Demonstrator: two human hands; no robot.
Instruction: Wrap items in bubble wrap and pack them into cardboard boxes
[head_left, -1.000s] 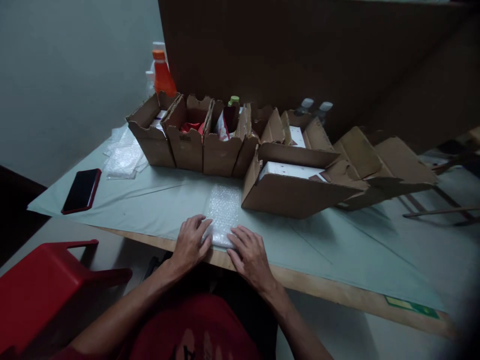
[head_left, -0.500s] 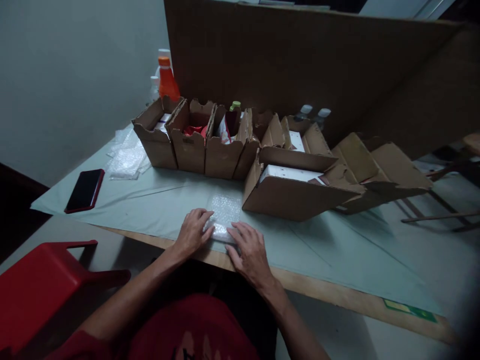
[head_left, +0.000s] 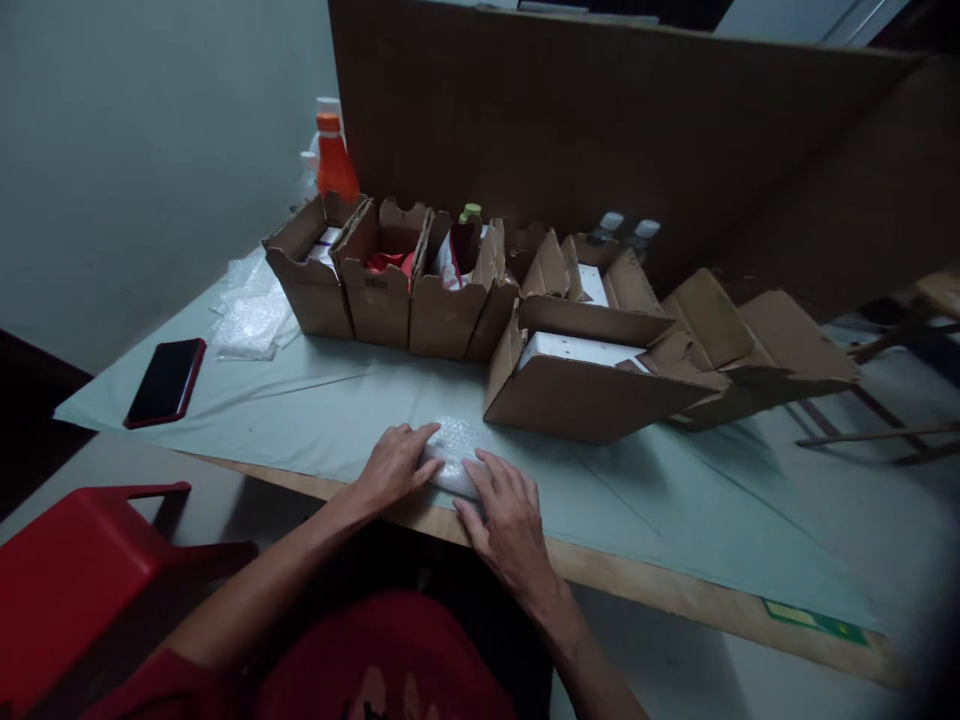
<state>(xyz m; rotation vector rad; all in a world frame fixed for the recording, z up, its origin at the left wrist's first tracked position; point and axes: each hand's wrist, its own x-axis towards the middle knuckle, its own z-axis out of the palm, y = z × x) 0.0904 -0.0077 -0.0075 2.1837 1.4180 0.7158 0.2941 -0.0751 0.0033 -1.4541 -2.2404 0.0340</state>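
A small piece of clear bubble wrap [head_left: 454, 452] lies folded at the table's front edge, between my two hands. My left hand [head_left: 397, 462] grips its left side, with the thumb near the front and the fingertips on the far part. On the right side, my right hand [head_left: 504, 505] holds it with bent fingers on top and the thumb low by the table edge. Whether anything is wrapped inside, I cannot tell.
Cardboard bins [head_left: 450, 325] stand in a row behind the hands; a wider bin [head_left: 592, 400] holding a white box sits closer on the right. More bubble wrap [head_left: 251, 315] and a phone [head_left: 165, 382] lie at left. A red stool [head_left: 82, 570] stands below.
The far part of the bubble wrap has come toward me, so the piece looks shorter. Both hands have shifted slightly to the right with it.
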